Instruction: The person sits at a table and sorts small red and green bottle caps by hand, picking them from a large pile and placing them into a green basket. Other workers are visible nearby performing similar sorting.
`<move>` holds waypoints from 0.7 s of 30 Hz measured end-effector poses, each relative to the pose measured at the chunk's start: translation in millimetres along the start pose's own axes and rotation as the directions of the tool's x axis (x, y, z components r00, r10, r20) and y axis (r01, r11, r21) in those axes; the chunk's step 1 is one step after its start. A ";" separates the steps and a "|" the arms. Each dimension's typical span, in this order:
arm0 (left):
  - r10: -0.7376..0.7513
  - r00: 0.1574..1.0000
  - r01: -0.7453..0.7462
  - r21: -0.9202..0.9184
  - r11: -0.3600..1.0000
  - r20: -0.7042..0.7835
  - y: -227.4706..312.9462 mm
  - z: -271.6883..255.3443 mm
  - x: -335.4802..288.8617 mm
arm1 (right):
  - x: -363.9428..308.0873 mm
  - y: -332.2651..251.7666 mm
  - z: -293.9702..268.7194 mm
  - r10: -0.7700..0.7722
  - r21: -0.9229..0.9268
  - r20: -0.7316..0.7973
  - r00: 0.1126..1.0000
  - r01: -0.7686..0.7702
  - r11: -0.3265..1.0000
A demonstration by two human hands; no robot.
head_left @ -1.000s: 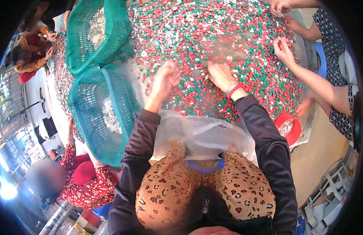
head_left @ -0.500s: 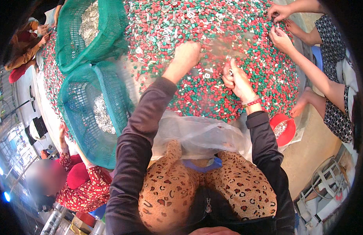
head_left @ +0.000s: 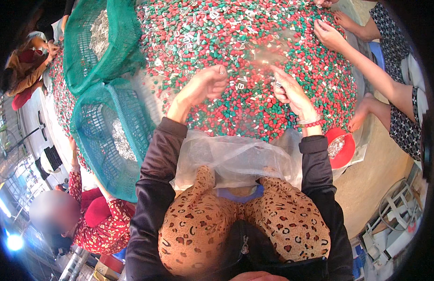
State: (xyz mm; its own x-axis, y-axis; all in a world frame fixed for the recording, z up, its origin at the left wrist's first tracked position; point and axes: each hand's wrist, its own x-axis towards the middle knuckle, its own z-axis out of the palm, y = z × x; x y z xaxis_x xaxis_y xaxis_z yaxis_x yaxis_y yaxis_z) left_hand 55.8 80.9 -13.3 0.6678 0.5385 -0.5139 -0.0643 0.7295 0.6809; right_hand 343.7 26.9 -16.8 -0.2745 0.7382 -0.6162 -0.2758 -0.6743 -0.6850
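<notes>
A wide heap of small red, green and white pebble-like pieces (head_left: 235, 114) lies in front of me, with small pale, frame-shaped pieces (head_left: 240, 86) scattered through it. Just above the heap, my left hand (head_left: 205, 86) is closed, its fingers curled in; what they hold, if anything, is hidden. My right hand (head_left: 293, 93) is partly closed over the heap to the right, thumb along the top. A small pale piece (head_left: 278, 85) shows between its thumb and fingers.
Two green mesh-lined baskets (head_left: 125, 100) with pale pieces inside stand at the left. A red bowl (head_left: 347, 151) of similar pieces sits at the right. A co-worker's hand (head_left: 330, 36) reaches over the heap at far right; a person in red (head_left: 107, 229) sits at lower left.
My left hand has moved left and back toward me, turning so its curled fingers show. My right hand has shifted slightly, thumb tilting left. The co-worker's farther hand has moved up toward the picture's edge.
</notes>
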 end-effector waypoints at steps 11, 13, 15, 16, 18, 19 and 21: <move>0.280 0.956 0.107 0.993 -0.044 -0.091 -24.1 20.9 53.2 | 4.3 -6.8 -7.3 -0.206 -0.413 -0.386 0.899 0.031 0.910; 0.366 0.930 0.068 0.976 -0.209 0.014 -38.9 23.0 57.8 | 6.6 -14.6 -13.6 -0.259 -0.407 -0.335 0.906 0.108 0.907; 0.426 0.901 0.054 0.952 -0.301 0.084 -50.2 26.1 61.8 | 13.6 -19.8 -14.1 -0.309 -0.370 -0.307 0.900 0.187 0.910; 0.387 0.916 0.022 0.948 -0.317 0.108 -52.2 26.0 62.8 | 19.6 -20.5 -10.8 -0.292 -0.280 -0.275 0.916 0.215 0.936; 0.326 0.938 0.005 0.936 -0.351 0.117 -51.1 24.7 61.3 | 30.0 -28.2 -6.2 -0.197 0.092 -0.011 0.980 0.197 0.976; 0.387 0.915 0.011 0.953 -0.303 0.112 -47.4 22.0 59.1 | 39.5 -28.7 0.3 -0.148 0.381 0.134 0.980 0.087 0.920; 0.411 0.909 0.107 0.992 -0.062 -0.072 -34.3 12.9 53.9 | 54.0 -29.2 11.5 -0.221 0.687 0.373 0.901 -0.108 0.718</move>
State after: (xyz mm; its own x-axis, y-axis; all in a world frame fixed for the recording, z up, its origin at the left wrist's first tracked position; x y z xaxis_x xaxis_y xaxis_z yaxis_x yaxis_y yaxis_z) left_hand 103.6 79.5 -57.6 0.5270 0.8197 -0.2243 0.8112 -0.4065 0.4204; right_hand 326.2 86.2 -25.6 -0.5297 0.8077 -0.2588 -0.8016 -0.5765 -0.1583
